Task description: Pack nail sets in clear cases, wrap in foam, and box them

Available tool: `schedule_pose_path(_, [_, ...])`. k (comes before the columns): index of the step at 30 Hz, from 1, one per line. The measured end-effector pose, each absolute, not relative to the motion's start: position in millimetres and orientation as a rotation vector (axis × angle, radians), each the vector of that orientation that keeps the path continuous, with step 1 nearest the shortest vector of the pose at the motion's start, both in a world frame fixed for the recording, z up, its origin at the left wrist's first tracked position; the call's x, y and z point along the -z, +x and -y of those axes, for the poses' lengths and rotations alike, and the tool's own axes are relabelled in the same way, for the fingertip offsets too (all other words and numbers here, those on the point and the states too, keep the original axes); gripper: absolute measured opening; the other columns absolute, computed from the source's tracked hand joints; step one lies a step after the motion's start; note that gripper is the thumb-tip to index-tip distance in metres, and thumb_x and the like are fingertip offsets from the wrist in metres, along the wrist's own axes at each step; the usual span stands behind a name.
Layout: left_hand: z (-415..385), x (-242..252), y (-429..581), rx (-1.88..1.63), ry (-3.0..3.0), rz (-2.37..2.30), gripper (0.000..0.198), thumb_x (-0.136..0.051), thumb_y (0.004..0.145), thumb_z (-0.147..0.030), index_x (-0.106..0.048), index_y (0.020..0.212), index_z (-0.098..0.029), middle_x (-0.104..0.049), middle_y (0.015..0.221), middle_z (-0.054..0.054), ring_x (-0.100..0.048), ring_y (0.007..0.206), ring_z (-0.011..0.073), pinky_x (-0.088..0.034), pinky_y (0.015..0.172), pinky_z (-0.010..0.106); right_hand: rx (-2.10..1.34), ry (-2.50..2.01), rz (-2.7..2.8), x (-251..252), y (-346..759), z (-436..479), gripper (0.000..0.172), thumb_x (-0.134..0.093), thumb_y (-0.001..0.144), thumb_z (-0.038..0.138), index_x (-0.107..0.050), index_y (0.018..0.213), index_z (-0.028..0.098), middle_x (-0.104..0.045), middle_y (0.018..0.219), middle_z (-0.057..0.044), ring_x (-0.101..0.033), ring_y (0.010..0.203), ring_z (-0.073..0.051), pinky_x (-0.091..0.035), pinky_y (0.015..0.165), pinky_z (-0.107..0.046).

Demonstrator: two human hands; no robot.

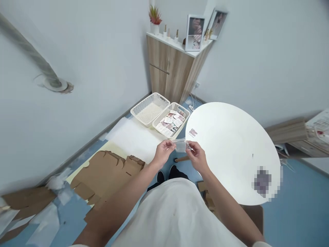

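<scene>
A small clear plastic bag is stretched between my two hands, in front of my body. My left hand pinches its left edge between thumb and fingers. Its right edge is gripped by my right hand. To the right, a small printed card or set of nail pieces lies near the left rim of the round white table. Beyond my hands, a white basket holds many small packets and cards. Another white basket beside it looks empty.
Flattened brown cardboard lies at the lower left. A wooden cabinet with picture frames, bottles and a potted plant fills the corner. A blurred patch covers something on the table. Cables run along the floor behind the table.
</scene>
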State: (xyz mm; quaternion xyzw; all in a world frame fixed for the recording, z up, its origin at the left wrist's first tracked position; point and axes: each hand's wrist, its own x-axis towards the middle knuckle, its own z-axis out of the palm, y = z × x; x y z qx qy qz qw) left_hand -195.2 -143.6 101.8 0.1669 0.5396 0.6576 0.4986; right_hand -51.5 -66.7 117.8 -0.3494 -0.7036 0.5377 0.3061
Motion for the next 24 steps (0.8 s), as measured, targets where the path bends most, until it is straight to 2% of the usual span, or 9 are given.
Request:
schedule_pose_path(5, [132.3,-105.3,-178.9,-1.342,0.671,-1.209,0.040,-0.070,0.062,-0.032,-0.057,0.097,-0.017,-0.062,0.080,0.002,-0.059,0.076,0.0140,-0.046,0.078,0.032,-1.446,-1.052,1.766,-122.4,-4.9,63.7,0.034,-0.055,0.076,0.037,-0.056,0.108,0.024,-0.059,0.105,-0.007,-0.057,0.094,-0.019,-0.048,0.080,-0.037])
schedule_pose_path(9, [108.6,-107.6,-144.6,-1.093,0.745,-1.135,0.031,-0.070,0.061,-0.035,-0.060,0.083,-0.015,-0.063,0.076,0.003,-0.060,0.069,0.0138,-0.047,0.069,0.029,-1.350,-1.184,1.547,-120.3,31.6,60.4,0.038,-0.054,0.076,0.040,-0.051,0.109,0.022,-0.059,0.109,-0.010,-0.058,0.094,-0.020,-0.048,0.082,-0.040])
schedule_pose_path(12, [88.4,-106.6,-111.6,-1.002,0.690,-1.125,0.031,-0.072,0.060,-0.035,-0.059,0.079,-0.015,-0.063,0.072,0.002,-0.059,0.064,0.0119,-0.045,0.064,0.026,-1.173,-1.294,1.532,-124.1,70.0,60.5,0.038,-0.053,0.076,0.043,-0.048,0.109,0.024,-0.047,0.126,-0.011,-0.054,0.104,-0.021,-0.047,0.082,-0.040])
schedule_pose_path(14, [74.8,-105.7,-91.2,-0.957,0.657,-1.123,0.030,-0.072,0.060,-0.036,-0.058,0.077,-0.015,-0.062,0.070,0.001,-0.059,0.063,0.0110,-0.045,0.064,0.025,-1.051,-1.341,1.640,-129.2,99.9,62.7,0.042,-0.058,0.073,0.043,-0.048,0.109,0.025,-0.037,0.134,-0.010,-0.044,0.117,-0.024,-0.044,0.087,-0.042])
schedule_pose_path(18, [49.9,-104.0,-55.0,-0.866,0.585,-1.101,0.028,-0.070,0.063,-0.038,-0.057,0.074,-0.016,-0.061,0.068,0.000,-0.059,0.063,0.0100,-0.043,0.065,0.024,-0.973,-1.363,1.896,-134.9,154.5,64.0,0.058,-0.067,0.064,0.043,-0.044,0.115,0.028,-0.026,0.141,-0.008,-0.029,0.127,-0.027,-0.037,0.095,-0.047])
schedule_pose_path(22, [33.3,-100.9,-19.5,-0.822,0.552,-1.074,0.028,-0.068,0.064,-0.039,-0.056,0.075,-0.016,-0.062,0.073,0.001,-0.059,0.063,0.0093,-0.043,0.067,0.024,-1.047,-1.309,1.988,-125.9,187.6,51.5,0.072,-0.070,0.060,0.041,-0.037,0.124,0.030,-0.020,0.144,-0.009,-0.028,0.127,-0.028,-0.039,0.093,-0.046])
schedule_pose_path(24, [28.9,-99.1,-2.5,-0.808,0.569,-1.074,0.028,-0.068,0.064,-0.039,-0.056,0.076,-0.016,-0.062,0.073,0.001,-0.059,0.064,0.0099,-0.044,0.068,0.025,-1.081,-1.285,1.959,-118.0,198.1,42.9,0.067,-0.069,0.062,0.038,-0.039,0.122,0.030,-0.023,0.142,-0.009,-0.034,0.124,-0.027,-0.042,0.090,-0.044])
